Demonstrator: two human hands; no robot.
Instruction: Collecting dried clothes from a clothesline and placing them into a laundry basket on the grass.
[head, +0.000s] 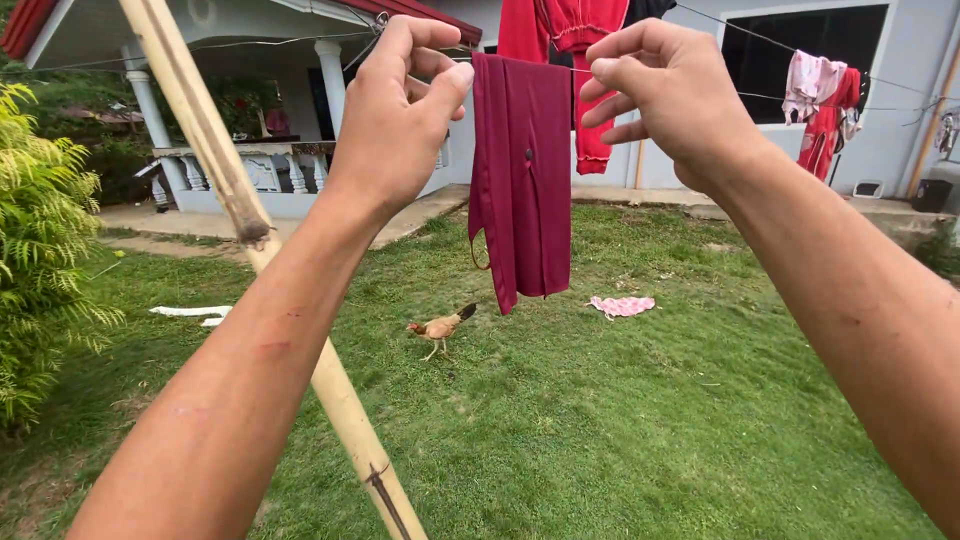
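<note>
Far left of the frame: leafy yellow-green shrub (40, 250) at the lawn edge. Behind it, upper left, a pale blue porch with white columns (150, 105) and balusters. A long tan bamboo pole (215, 150) slants from the top left down to the bottom centre, passing behind the left forearm. A flat white scrap of cloth (185, 313) lies on the short green grass lawn (600, 420) at left of centre. Left hand (395, 115), upper centre-left, is raised to the thin clothesline wire (800, 55); its grip is narrow, thumb and fingertips pinched at the top left corner of the dark maroon cloth garment (520, 170). That garment hangs draped over the line at upper centre, between the two hands, its lower edge hanging free above the grass. Below it, at mid-frame, a small brown chicken (440, 328) stands on the lawn. Behind the maroon piece, a bright red garment (570, 30) hangs at top centre. Right hand (675, 95), upper centre-right, has curled fingers closed at the line just beside the maroon garment's top right corner; whether it pinches cloth or only wire cannot be told. A crumpled pink cloth (622, 305) lies on the grass right of centre. Upper right: pink and red laundry (822, 100) hangs on the line before a grey house wall with a dark window (800, 40).
</note>
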